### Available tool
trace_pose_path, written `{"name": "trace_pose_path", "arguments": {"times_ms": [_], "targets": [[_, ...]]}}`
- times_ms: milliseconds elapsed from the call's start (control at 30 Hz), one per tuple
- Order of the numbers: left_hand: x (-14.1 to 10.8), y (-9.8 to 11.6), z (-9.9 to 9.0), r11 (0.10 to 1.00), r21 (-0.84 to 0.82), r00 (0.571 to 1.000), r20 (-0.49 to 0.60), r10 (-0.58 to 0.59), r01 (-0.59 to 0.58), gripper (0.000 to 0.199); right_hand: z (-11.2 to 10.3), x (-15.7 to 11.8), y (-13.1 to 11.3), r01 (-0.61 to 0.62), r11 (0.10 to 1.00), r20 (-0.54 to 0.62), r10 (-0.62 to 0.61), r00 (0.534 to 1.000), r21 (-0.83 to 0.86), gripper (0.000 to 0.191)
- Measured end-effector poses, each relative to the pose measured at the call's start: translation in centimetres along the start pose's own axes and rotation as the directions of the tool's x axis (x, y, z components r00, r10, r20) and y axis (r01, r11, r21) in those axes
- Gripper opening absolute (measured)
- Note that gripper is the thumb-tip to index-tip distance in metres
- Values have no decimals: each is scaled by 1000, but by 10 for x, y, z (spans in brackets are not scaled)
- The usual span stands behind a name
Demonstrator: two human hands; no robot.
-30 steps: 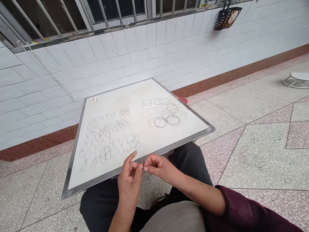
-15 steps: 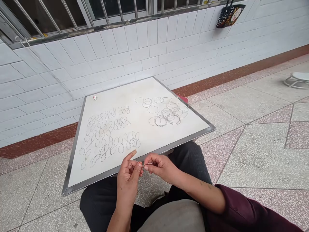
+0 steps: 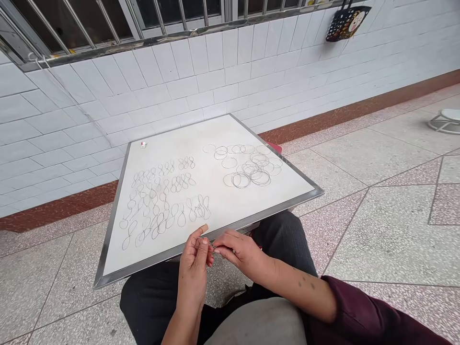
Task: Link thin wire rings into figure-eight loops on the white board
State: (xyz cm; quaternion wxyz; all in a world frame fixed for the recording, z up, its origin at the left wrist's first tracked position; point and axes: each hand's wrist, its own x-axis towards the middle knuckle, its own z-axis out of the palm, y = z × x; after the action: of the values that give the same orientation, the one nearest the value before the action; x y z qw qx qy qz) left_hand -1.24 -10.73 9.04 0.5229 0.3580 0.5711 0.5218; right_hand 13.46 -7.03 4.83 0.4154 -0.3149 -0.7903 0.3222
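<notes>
Just past the near table edge, my left hand (image 3: 196,254) pinches a thin wire loop (image 3: 212,246) between thumb and fingers. Its index finger, wrapped at the tip with a tan bandage, points outward. Close against it, my right hand (image 3: 239,250) is closed on the same wire with thumb and fingertips. Most of the wire is hidden by the fingers. On the white table (image 3: 172,148), rows of wire figure-eights (image 3: 181,215) lie at the left. Round wire rings (image 3: 251,175) overlap in a loose pile at the right.
A metal edge strip (image 3: 266,212) runs round the table. A small red and white object (image 3: 143,144) sits at the far left corner. Behind stands a white tiled wall (image 3: 201,72) with a hanging dark bag (image 3: 347,23). A white stool (image 3: 445,120) is far right.
My right hand has rolled over, its fingers curling further downward round the wire. My left hand keeps its pinch. The whole view has shifted slightly.
</notes>
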Motion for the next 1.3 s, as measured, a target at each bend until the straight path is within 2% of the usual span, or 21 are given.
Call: {"name": "trace_pose_path", "arguments": {"times_ms": [300,633,833,933,1100,1300], "targets": [[-2,0,2,990,136,999,-23,49,-46,59,3,-2,1,-55,998,31,55,998,2,23],[1,-6,-4,960,253,991,-19,132,-123,47,3,-1,-4,-179,975,39,175,984,132,19],[1,-8,-9,992,100,997,24,74,-77,47,4,-1,-1,-183,979,20,182,983,91,15],[2,-9,-12,995,84,999,22,43,-45,49,4,-1,-1,-161,982,20,160,987,101,13],[4,-11,-13,995,91,999,19,29,-31,50,0,-1,-4,-87,992,64,82,995,91,24],[4,-14,-14,999,-39,1000,16,-4,5,45,-4,-1,-2,-50,992,52,44,998,118,30]]}}
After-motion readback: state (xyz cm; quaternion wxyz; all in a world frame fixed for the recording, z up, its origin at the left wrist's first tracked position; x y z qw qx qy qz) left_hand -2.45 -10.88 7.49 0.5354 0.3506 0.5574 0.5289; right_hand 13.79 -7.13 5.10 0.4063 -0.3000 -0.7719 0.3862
